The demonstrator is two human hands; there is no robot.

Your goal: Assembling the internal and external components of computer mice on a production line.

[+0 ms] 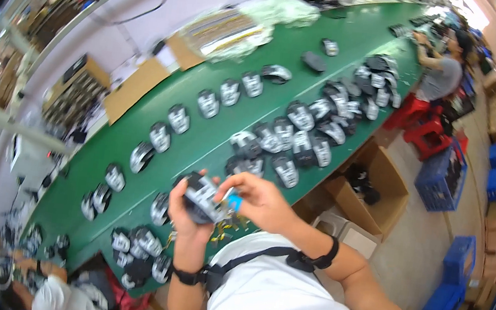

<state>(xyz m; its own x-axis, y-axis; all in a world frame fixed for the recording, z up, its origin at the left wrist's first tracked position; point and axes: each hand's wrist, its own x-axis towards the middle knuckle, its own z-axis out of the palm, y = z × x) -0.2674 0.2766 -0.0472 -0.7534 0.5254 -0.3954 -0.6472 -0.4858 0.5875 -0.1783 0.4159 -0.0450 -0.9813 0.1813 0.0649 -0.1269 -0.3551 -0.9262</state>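
My left hand is wrapped round a black rounded plastic housing with a silver-grey patterned face, held up over the green table. My right hand is closed in a pinch at the right edge of that housing. A bright blue patch shows at its fingers; whether this is a finger wrap or a held part, I cannot tell. Below the hands lie small yellow and dark pieces on the table, partly hidden by the housing and my body.
Similar housings stand in a spaced row, a dense heap to the right and a cluster near left. An open carton and blue crates are on the right. Co-workers sit far right and near left.
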